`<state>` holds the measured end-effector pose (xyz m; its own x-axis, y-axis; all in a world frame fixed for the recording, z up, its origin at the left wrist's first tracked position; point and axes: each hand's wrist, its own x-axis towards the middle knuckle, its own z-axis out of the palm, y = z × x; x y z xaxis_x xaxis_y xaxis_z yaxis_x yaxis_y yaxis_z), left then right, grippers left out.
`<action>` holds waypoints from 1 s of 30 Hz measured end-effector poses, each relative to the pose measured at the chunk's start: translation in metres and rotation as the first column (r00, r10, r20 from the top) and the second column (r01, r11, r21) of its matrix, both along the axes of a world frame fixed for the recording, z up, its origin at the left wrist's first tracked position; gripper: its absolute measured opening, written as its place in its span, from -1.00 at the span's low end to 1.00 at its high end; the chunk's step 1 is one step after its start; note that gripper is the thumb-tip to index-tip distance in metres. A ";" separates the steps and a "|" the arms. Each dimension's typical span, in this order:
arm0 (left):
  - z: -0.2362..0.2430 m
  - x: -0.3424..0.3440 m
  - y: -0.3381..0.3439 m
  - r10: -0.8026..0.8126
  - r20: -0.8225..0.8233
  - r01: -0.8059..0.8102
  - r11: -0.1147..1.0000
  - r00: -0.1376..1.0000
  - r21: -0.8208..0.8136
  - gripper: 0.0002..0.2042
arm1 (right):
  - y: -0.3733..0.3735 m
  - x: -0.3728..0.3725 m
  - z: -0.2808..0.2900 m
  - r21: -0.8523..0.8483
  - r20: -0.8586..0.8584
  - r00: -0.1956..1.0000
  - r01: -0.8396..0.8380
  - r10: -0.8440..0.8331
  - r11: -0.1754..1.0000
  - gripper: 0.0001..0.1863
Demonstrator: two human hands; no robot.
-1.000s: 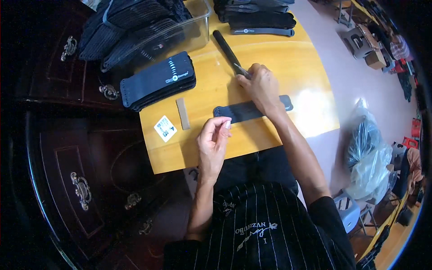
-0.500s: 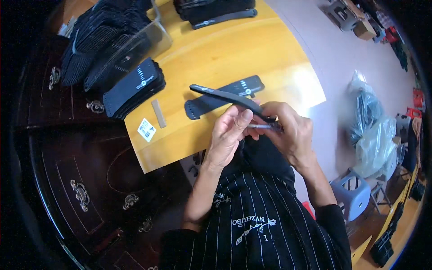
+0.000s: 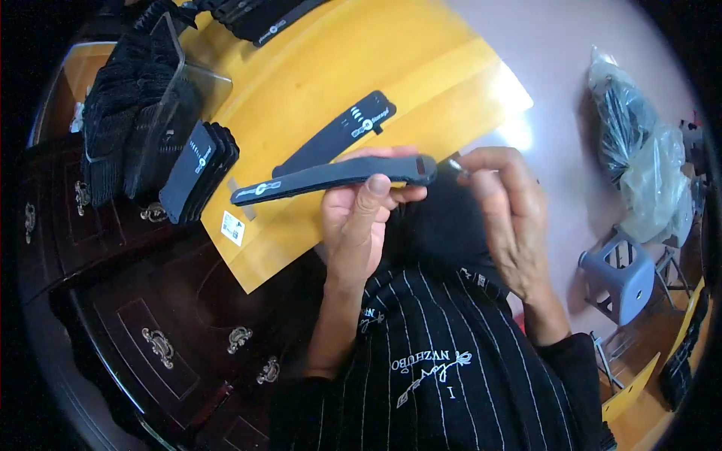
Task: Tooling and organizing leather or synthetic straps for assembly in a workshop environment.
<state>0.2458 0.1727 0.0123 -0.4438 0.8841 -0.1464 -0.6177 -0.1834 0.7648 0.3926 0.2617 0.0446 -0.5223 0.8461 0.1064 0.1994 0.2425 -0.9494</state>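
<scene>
My left hand grips a long black strap across its middle, thumb on top and fingers beneath. White print marks the strap's left part, and a slot shows near its rounded right end. Just right of that end, my right hand pinches a small shiny, pale piece between thumb and fingertips. The piece is too small to name, and a narrow gap parts it from the strap. Behind the held strap, another black strap with white print lies flat on the yellow table.
A stack of black straps sits at the table's left edge, by a white sticker. Beyond it stands a clear plastic bin with many black pieces. Dark drawers flank the left; a blue stool and plastic bags are right.
My right hand has come away from the strap to the right, carrying the small shiny piece. The strap has turned nearly level and shifted left in my left hand. The view has shifted slightly.
</scene>
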 end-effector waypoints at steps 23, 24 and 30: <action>-0.003 0.001 -0.004 0.224 -0.264 -0.220 0.974 0.938 0.046 -0.70 | -0.006 -0.019 0.001 0.067 0.148 0.961 -0.245 0.233 0.967 -0.83; -0.004 0.001 -0.004 0.231 -0.279 -0.225 0.973 0.932 0.051 -0.70 | -0.006 -0.019 0.000 0.088 0.157 0.958 -0.256 0.240 0.963 -0.82; -0.011 -0.005 -0.006 0.232 -0.477 -0.196 0.973 0.848 0.124 -0.69 | -0.005 -0.021 0.000 0.084 0.147 0.961 -0.249 0.235 0.965 -0.82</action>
